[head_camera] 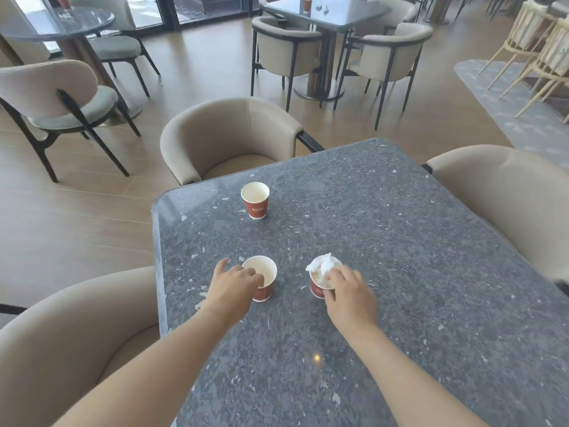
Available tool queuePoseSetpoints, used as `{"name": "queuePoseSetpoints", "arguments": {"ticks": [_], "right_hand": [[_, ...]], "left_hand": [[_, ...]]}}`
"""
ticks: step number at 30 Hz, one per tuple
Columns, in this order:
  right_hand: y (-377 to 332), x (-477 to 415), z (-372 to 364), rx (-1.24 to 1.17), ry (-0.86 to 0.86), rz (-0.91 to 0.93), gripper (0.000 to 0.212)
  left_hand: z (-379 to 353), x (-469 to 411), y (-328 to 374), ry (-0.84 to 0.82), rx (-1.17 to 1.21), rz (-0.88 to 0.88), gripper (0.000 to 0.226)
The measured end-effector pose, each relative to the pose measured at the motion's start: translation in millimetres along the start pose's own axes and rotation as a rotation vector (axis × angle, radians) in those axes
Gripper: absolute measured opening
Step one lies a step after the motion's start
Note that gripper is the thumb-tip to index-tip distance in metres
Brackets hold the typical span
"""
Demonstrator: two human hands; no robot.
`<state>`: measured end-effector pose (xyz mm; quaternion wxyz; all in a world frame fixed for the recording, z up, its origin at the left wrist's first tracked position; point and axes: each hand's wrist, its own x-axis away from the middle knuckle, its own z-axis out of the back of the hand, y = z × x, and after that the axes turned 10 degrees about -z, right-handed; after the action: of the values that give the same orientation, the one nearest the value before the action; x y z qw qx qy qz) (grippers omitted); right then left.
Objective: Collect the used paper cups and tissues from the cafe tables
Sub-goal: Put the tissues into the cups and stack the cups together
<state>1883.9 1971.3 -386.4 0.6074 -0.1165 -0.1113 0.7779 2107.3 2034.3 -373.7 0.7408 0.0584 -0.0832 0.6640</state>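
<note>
Three red paper cups stand on a grey speckled table. My left hand grips the near-left cup at its rim, fingers curled over the edge. My right hand holds the near-right cup, which has a crumpled white tissue stuffed into it. The third cup stands untouched, farther away near the table's left edge; it looks hollow inside.
Beige armchairs surround the table: one at the far side, one at the right, one at the near left. Farther tables carry more red cups and small items. Wooden floor lies to the left.
</note>
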Motion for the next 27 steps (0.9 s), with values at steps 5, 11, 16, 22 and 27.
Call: {"name": "queuePoseSetpoints", "arguments": {"ticks": [5,11,16,22,27], "right_hand": [[-28.2,-15.2,1.8,-0.189,0.018,0.235,0.021],[-63.0,-41.3,-14.9,-0.164,-0.213,0.389,0.034],[-77.8,-55.2,-34.1,0.03,-0.326,0.43,0.024],[-87.1,-89.3,-37.7,0.026,-0.281,0.324,0.021],[-83.8,-123.1,-20.4,-0.059,-0.124,0.265,0.018]], "left_hand": [[2.2,-21.3,-10.0,0.046,0.036,-0.021,0.033],[-18.3,-5.8,-36.3,0.055,0.145,0.127,0.079],[-49.3,4.1,-57.9,-0.215,0.207,0.211,0.078],[-53.0,-25.2,-82.1,-0.268,0.222,0.211,0.079],[-49.6,-61.3,-84.4,-0.291,0.32,0.197,0.093]]}}
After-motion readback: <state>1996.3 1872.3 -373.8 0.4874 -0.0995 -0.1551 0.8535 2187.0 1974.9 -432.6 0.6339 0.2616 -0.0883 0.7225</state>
